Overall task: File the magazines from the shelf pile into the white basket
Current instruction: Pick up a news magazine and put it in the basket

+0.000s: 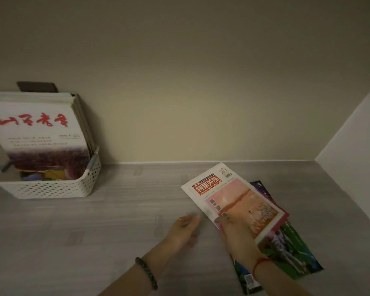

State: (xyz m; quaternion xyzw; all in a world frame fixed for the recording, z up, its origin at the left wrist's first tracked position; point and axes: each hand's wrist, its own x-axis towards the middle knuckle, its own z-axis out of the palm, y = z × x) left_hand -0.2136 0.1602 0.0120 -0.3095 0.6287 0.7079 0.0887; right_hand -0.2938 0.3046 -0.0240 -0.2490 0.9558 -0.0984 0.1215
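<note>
Grey wood-grain shelf (115,221) boards run back to a plain beige back wall (201,82), with a white side wall (361,135) closing the right end; the light is dim and warm.

On the right part of the shelf lies the pile (291,253), a few glossy magazines fanned out, one green and blue, one dark purple. The top magazine (239,199) has a white cover with a red title block and a pink-orange photo. The right hand (235,233), a red string (262,261) at its wrist, grips this magazine at its near left corner, thumb on the cover. Just to its left the left hand (184,229) hovers over bare shelf, fingers loose and holding nothing, slightly blurred, with a ring (179,220) and a dark bead bracelet (146,272).

Well apart, against the back wall at far left, stands the white basket (58,189), its walls perforated. Filed magazines (38,129) stand in it leaning back, the front one white with red brush lettering.
</note>
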